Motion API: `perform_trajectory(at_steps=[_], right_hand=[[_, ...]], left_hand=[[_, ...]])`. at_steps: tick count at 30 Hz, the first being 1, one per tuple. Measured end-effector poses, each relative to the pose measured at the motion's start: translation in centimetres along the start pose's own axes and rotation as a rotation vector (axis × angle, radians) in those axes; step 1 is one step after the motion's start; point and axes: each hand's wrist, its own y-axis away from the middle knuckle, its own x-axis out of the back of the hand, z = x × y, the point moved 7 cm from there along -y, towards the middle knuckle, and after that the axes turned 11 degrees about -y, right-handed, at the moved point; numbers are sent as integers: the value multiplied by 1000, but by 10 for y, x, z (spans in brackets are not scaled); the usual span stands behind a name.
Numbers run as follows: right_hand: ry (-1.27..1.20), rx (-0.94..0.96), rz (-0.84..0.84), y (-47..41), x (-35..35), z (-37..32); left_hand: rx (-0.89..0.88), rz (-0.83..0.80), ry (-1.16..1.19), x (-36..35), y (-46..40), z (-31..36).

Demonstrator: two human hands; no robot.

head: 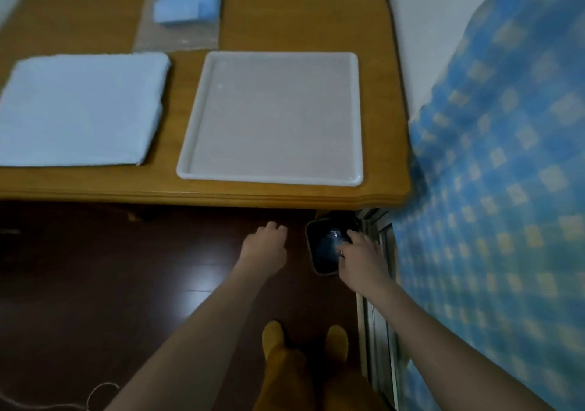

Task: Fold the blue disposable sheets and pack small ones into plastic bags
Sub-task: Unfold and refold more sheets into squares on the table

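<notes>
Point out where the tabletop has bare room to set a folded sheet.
Bare wood lies beyond the white tray toward the wall, and at far left beyond the large folded sheet. The tray itself is empty. The small blue stack and clear plastic crowd the far middle.

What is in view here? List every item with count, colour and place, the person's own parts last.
table: 1, orange-brown wood, fills the upper frame
tray: 1, white plastic, table's near right part
large folded sheet stack: 1, pale blue, table's near left
small folded sheets: 1 pile, blue, far centre of the table
plastic bags: count unclear, clear, under and in front of the small pile
bin: 1, dark with dark liner, on the floor below the table's right corner
curtain: 1, blue and yellow check, right side
floor: dark brown wood
slippers: 2, yellow, bottom centre
left hand: loosely curled, holds nothing
right hand: over the bin's rim
</notes>
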Motion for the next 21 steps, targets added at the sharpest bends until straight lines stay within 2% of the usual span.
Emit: perform_trajectory(at_steps=[8,12,17,21], right_hand=[[30,154,138,-57,57,-141],[-1,149,170,-102,65,-226],[19,194,143,-139,68,-330],[74,202,175,-175,91,-381]], left_hand=[[-47,214,56,107,-12,-104],[-63,261,37,147,-29,-195],[24,257,52,182,-41,-316],[50,327,89,219,-67,-370]])
